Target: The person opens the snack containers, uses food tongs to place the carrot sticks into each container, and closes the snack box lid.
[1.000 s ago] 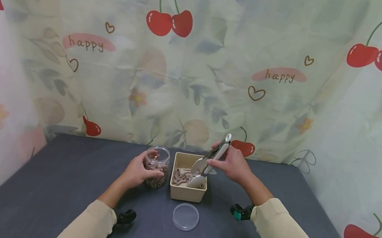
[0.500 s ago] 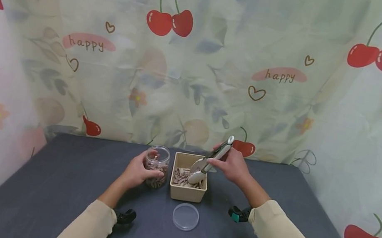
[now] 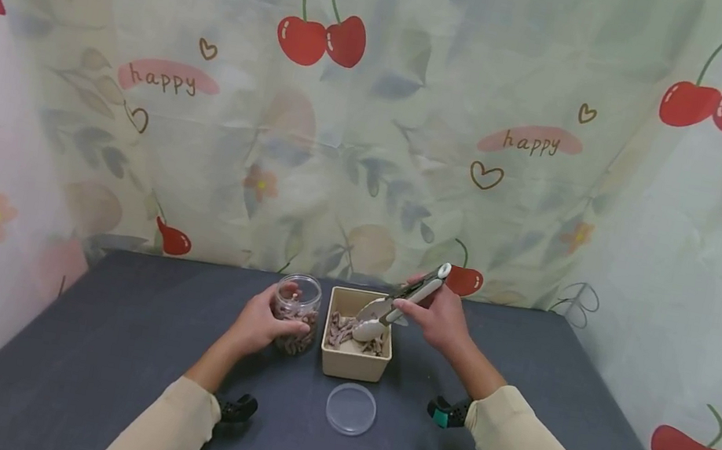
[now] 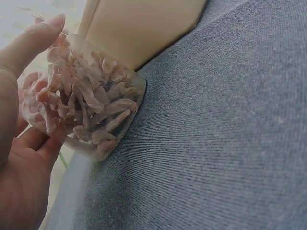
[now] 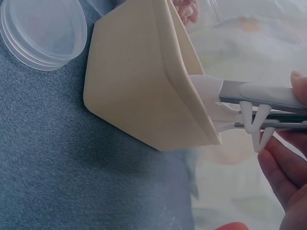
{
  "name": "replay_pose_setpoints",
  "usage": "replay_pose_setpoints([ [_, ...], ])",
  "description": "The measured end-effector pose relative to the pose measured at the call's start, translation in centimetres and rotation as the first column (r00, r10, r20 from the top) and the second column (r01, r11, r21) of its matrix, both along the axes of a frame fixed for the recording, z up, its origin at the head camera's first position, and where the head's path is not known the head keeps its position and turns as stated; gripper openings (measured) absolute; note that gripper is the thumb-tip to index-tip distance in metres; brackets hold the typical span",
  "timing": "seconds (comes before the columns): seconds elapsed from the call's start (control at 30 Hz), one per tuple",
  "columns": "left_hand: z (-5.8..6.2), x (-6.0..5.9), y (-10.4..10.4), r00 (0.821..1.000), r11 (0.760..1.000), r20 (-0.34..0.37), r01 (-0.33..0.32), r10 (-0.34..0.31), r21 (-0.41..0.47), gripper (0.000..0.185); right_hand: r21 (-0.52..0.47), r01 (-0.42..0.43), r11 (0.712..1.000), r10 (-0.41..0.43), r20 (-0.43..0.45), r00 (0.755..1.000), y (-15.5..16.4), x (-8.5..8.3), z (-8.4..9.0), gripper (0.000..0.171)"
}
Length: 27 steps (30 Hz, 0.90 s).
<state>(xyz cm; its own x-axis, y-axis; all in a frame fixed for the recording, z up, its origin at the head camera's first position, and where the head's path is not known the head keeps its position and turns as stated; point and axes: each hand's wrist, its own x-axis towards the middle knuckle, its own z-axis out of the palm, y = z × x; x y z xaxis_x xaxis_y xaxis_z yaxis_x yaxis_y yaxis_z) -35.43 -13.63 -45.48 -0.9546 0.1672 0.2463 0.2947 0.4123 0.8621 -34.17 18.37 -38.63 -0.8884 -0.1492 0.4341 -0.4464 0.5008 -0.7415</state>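
Left hand (image 3: 260,324) grips jar (image 3: 302,311) on desk (image 3: 173,321) beside bin (image 3: 353,368), right hand (image 3: 444,318) holds tongs (image 3: 421,291) dipped into bin; a loose squeeze could drop greyish pieces (image 3: 339,330) outside the jar.

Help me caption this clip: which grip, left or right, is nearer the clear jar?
Left. The left grip holds the clear jar by its side; the right grip is apart from it, across the beige container, holding tongs.
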Motion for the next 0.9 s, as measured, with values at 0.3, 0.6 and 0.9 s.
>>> replay_pose_setpoints([
  [0.3, 0.20, 0.09, -0.06, 1.000, 1.000, 0.002, -0.005, 0.006, -0.012, 0.078, -0.004, 0.005, 1.000, -0.005, -0.050, 0.999, -0.04, 0.06, -0.46, 0.036],
  [0.6, 0.09, -0.19, -0.06, 1.000, 1.000, -0.001, -0.015, 0.015, -0.027, 0.076, -0.009, -0.012, 1.000, 0.012, -0.049, 0.999, -0.21, 0.34, -0.02, 0.033],
  [0.9, 0.02, -0.10, -0.07, 0.999, 0.999, 0.024, -0.022, 0.022, -0.030, 0.072, -0.045, -0.026, 0.999, 0.023, -0.069, 0.997, 0.22, 0.29, 0.27, 0.033],
])
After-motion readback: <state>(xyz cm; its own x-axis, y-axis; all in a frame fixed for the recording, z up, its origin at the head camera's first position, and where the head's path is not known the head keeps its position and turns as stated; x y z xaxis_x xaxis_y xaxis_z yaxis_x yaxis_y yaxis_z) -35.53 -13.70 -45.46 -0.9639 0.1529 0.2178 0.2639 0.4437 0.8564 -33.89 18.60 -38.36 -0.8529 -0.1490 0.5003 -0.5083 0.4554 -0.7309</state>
